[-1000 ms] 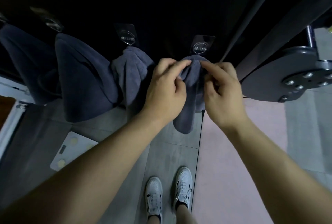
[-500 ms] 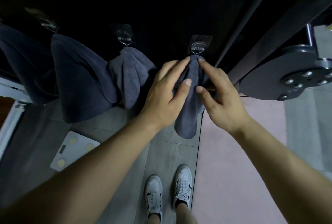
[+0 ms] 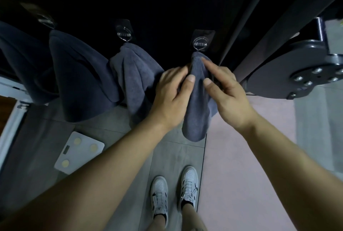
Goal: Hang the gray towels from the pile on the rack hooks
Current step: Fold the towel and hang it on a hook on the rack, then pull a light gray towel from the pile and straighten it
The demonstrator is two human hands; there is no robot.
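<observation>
A gray towel (image 3: pixel 196 112) hangs by its top from the right rack hook (image 3: pixel 199 42) on the dark wall. My left hand (image 3: pixel 171 97) grips the towel's left side, thumb on the front and fingers behind. My right hand (image 3: pixel 227 93) holds its right side, index finger lying along the upper edge and thumb on the front. Another gray towel (image 3: pixel 136 78) hangs from the middle hook (image 3: pixel 125 33). Two darker towels (image 3: pixel 81 75) hang further left, the far-left one (image 3: pixel 20 60) partly cut off.
A white bathroom scale (image 3: pixel 78 152) lies on the grey floor at lower left. A round grey metal plate with bolts (image 3: pixel 297 71) juts in at the right. A pink mat (image 3: pixel 250 156) covers the floor on the right. My white shoes (image 3: pixel 159 195) stand below.
Both hands have slid down from the hook to the towel's upper body. The towel's top now sits on the right hook and the towel hangs longer.
</observation>
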